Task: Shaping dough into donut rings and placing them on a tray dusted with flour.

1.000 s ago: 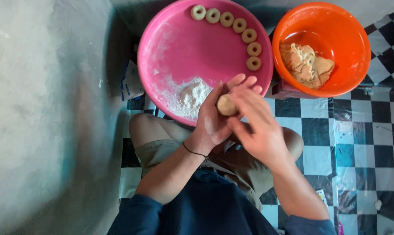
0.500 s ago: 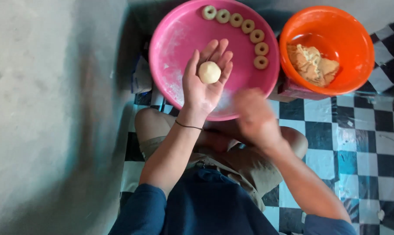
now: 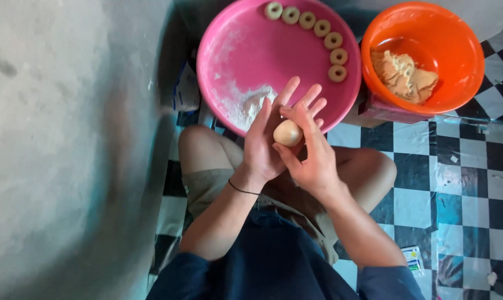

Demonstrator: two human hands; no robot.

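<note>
A pale round dough ball (image 3: 287,133) sits between my two palms, just in front of a big pink basin (image 3: 279,50). My left hand (image 3: 262,147) cups it from the left with fingers stretched up. My right hand (image 3: 312,150) presses against it from the right, fingers also spread. Several small ring-shaped dough pieces (image 3: 318,28) lie in a curved row along the basin's far right rim. A heap of white flour (image 3: 248,105) lies at the basin's near side.
An orange bowl (image 3: 462,55) to the right holds a lump of tan dough (image 3: 401,75). A grey wall (image 3: 68,139) fills the left side. My bent knees rest over a black-and-white checkered floor (image 3: 468,183). A small packet (image 3: 412,258) lies on the floor.
Half a second ago the ball lay on my open left palm over the basin with my right hand lowered. Now both hands have come together around it, nearer my lap.
</note>
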